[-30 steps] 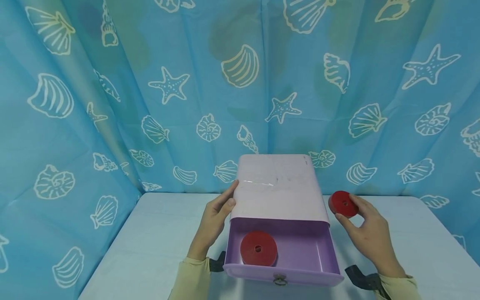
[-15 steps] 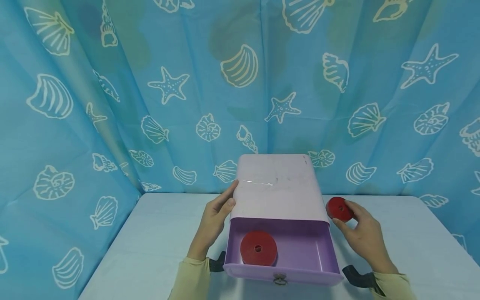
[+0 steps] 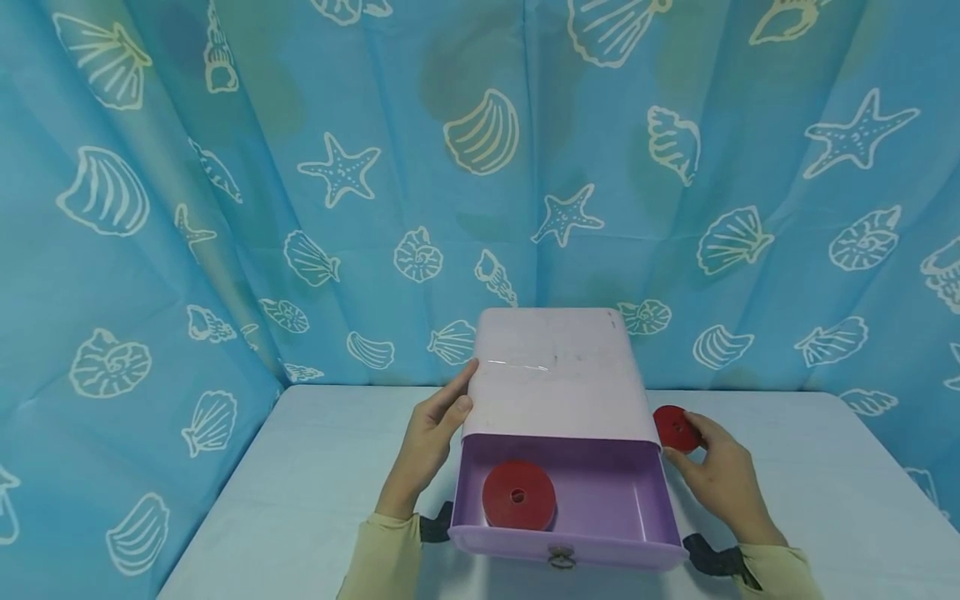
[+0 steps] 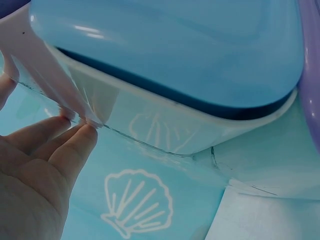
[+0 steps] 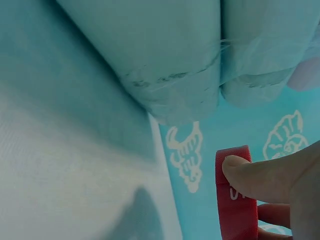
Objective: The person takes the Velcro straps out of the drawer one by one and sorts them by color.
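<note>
Head view: right hand point(image 3: 723, 479) grips a red roll point(image 3: 666, 429) between thumb and fingers, just beside the right side of the pale box point(image 3: 558, 375); cannot tell if roll and box touch. Against 1.0 s ago, that hand and roll sit lower in frame, slightly farther left. Left hand point(image 3: 422, 446), fingers extended, touches the box's left side, same spot as then. Purple drawer point(image 3: 603, 500) out at front, unchanged; 2nd red roll point(image 3: 534, 508) in its left part, also unmoved. Pale surface point(image 3: 322, 467) beneath.
</note>
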Motion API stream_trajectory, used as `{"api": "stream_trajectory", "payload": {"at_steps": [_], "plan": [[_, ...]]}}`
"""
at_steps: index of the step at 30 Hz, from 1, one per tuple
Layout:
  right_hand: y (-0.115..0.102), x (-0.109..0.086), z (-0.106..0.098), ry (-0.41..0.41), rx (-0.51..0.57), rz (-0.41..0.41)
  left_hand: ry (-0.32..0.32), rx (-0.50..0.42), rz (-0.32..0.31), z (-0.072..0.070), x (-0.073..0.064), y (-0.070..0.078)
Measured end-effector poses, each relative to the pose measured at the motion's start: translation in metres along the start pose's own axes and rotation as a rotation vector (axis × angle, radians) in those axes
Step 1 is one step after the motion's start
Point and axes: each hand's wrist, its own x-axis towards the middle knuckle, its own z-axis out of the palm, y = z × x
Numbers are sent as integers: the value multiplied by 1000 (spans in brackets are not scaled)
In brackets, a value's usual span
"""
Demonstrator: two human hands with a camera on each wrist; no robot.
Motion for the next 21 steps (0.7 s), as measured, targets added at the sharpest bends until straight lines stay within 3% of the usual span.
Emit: {"api": "stream_trajectory", "payload": {"at_steps": [21], "plan": [[17,0,7,-135,-21,93,2,4,-16,0,0,1]]}}
